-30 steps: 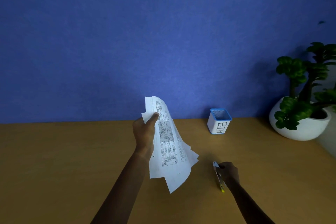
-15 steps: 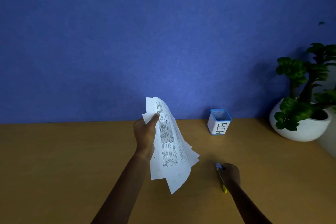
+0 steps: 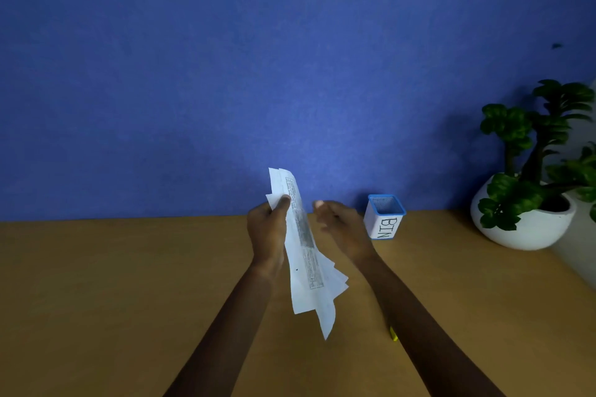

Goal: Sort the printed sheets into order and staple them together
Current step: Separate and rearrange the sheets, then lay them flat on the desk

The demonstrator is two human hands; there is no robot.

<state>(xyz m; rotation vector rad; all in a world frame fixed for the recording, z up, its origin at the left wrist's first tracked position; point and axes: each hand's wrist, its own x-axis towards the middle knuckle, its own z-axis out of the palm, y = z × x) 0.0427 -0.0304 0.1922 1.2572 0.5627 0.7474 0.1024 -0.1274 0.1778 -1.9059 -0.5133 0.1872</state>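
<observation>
My left hand [image 3: 267, 229] grips a loose bundle of printed sheets [image 3: 306, 255] near its top edge and holds it upright above the table, seen almost edge-on, with the lower corners fanned out unevenly. My right hand [image 3: 338, 222] hovers just right of the sheets with relaxed fingers and holds nothing. The stapler [image 3: 393, 333] lies on the table under my right forearm; only its yellow end shows.
A small white cup with a blue rim, marked BIN [image 3: 385, 216], stands at the back of the wooden table [image 3: 113, 284]. A potted green plant in a white bowl [image 3: 529, 219] sits at the far right. A blue wall rises behind.
My right hand has let go of the stapler on the table and risen up to beside the sheets. The bundle has turned more edge-on in my left hand.
</observation>
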